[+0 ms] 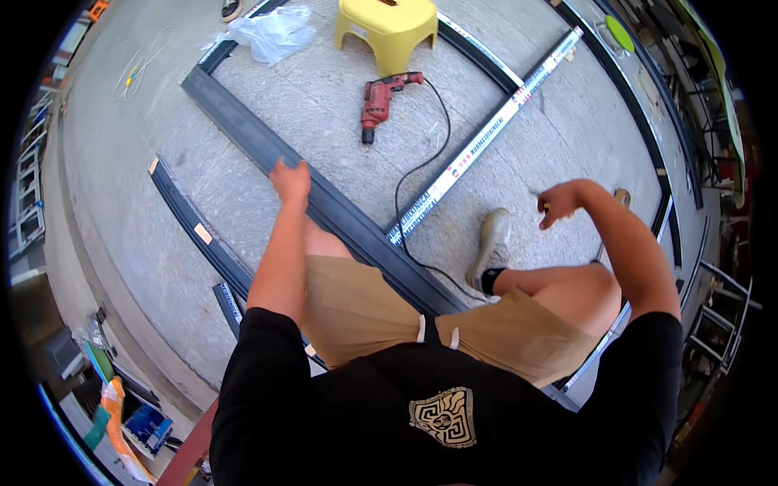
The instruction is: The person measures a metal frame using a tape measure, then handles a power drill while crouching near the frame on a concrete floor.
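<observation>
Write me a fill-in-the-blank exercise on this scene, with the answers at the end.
1. The stool is coloured ____.
2. The body of the drill on the floor is mainly ____.
3. In the picture, the plastic bag lies to the ____ of the stool.
4. The right hand is apart from the long dark grey bar, which the ____ hand touches.

Answers: yellow; red; left; left.

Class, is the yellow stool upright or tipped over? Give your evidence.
Upright: the yellow stool has its seat on top and its legs down on the floor.
</observation>
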Demonstrator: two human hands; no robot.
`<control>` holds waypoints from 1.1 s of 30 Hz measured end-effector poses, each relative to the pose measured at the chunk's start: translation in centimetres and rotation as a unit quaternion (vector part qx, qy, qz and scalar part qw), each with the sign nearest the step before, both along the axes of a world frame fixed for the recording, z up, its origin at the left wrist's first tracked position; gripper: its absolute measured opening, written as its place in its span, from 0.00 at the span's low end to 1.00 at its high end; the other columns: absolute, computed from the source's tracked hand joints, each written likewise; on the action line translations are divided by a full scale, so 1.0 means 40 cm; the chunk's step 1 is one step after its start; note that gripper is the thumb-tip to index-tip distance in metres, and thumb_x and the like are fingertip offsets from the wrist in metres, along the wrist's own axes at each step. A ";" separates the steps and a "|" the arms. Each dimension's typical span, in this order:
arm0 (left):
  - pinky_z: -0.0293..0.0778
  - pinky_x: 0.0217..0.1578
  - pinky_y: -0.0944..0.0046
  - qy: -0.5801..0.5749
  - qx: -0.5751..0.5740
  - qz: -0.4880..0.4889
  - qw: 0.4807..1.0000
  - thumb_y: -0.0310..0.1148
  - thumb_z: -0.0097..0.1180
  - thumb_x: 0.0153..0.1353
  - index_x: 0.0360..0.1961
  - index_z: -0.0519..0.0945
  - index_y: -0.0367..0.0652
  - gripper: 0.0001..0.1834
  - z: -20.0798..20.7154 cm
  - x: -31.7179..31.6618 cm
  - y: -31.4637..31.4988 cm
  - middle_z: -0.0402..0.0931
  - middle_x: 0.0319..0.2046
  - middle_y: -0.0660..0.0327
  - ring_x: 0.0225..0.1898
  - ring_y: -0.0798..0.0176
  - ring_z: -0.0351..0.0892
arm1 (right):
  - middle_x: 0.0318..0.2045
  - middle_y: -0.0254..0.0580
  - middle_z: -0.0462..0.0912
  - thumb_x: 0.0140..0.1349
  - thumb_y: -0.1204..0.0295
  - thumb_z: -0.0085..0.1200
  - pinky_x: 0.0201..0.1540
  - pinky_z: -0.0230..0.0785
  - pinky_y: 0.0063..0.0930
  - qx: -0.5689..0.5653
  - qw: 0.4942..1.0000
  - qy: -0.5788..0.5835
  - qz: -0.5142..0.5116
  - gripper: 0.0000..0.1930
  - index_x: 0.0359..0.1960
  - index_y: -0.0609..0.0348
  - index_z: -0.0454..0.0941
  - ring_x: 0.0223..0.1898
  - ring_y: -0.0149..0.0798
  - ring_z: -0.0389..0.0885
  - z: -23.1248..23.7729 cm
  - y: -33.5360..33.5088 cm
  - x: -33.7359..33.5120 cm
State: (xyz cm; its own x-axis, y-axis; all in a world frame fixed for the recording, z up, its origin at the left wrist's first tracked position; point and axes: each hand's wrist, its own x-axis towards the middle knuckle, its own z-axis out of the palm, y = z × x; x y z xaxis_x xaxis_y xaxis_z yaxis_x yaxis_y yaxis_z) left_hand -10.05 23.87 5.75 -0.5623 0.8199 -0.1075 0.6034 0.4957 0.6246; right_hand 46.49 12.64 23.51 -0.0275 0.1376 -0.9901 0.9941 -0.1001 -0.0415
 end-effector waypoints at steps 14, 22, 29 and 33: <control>0.71 0.66 0.44 -0.718 -0.265 -0.162 0.623 0.54 0.52 0.76 0.75 0.62 0.41 0.37 0.179 0.469 -0.233 0.74 0.63 0.50 0.66 0.49 0.74 | 0.56 0.64 0.81 0.59 0.53 0.64 0.62 0.71 0.46 0.251 0.929 0.269 0.045 0.40 0.68 0.63 0.68 0.59 0.59 0.80 -0.007 0.153 -0.302; 0.74 0.62 0.52 -0.695 -0.229 -0.122 0.670 0.49 0.52 0.77 0.68 0.72 0.43 0.27 0.082 0.511 -0.273 0.78 0.60 0.55 0.58 0.59 0.79 | 0.54 0.59 0.84 0.55 0.54 0.70 0.59 0.74 0.47 0.183 0.951 0.193 0.158 0.40 0.65 0.63 0.71 0.55 0.60 0.82 -0.114 0.220 -0.204; 0.76 0.54 0.62 -0.521 -0.229 -0.035 0.821 0.40 0.58 0.72 0.62 0.77 0.39 0.23 -0.055 0.440 -0.251 0.84 0.49 0.59 0.51 0.63 0.81 | 0.57 0.59 0.81 0.53 0.58 0.73 0.61 0.74 0.47 0.191 0.971 0.115 0.088 0.41 0.67 0.59 0.70 0.57 0.59 0.81 -0.372 0.137 0.141; 0.75 0.51 0.64 -0.311 -0.213 -0.159 0.912 0.39 0.60 0.70 0.64 0.75 0.33 0.27 -0.107 0.472 -0.245 0.83 0.49 0.58 0.50 0.64 0.81 | 0.59 0.55 0.78 0.50 0.58 0.74 0.63 0.74 0.47 0.259 0.962 0.075 0.049 0.46 0.71 0.54 0.66 0.59 0.59 0.80 -0.458 0.124 0.185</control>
State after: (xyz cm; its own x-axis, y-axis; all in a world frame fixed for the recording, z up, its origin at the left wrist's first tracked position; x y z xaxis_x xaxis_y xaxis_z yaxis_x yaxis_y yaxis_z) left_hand 8.82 14.05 1.46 -0.0240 0.7404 -0.6718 0.3530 0.6349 0.6872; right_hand 53.87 17.61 5.17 -0.2034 0.5999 -0.7738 0.9766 0.0673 -0.2045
